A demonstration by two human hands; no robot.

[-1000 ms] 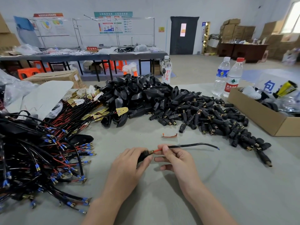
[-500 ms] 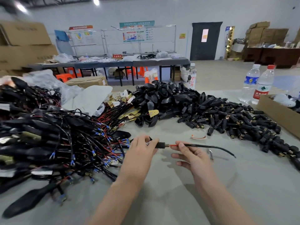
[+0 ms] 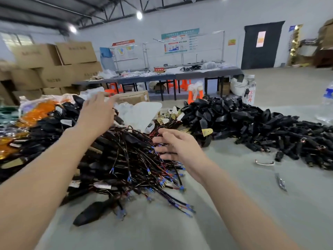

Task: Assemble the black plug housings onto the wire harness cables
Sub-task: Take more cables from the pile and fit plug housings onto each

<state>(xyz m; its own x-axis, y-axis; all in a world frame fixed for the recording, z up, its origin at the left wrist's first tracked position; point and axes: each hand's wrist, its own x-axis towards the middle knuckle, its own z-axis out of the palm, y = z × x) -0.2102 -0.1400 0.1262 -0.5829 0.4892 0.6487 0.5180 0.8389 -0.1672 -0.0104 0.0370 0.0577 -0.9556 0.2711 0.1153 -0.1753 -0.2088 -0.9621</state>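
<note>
A big tangle of black and red wire harness cables with blue terminals covers the left half of the grey table. My left hand hovers over the back of that tangle, fingers spread and holding nothing. Lower and to the right, my right hand hangs over the tangle's right side, fingers loosely spread and empty. A large heap of black plug housings lies to the right of the cables. The cable that I held a moment ago cannot be told apart from the heap.
Small metal clips lie on the bare table right of my right hand. A white plastic bag sits behind the cables, orange parts at far left, a water bottle at the right edge. Cardboard boxes stand behind.
Both hands have let go of the cable with its plug housing and moved left and up over the cable heap. The view has swung to the left.
</note>
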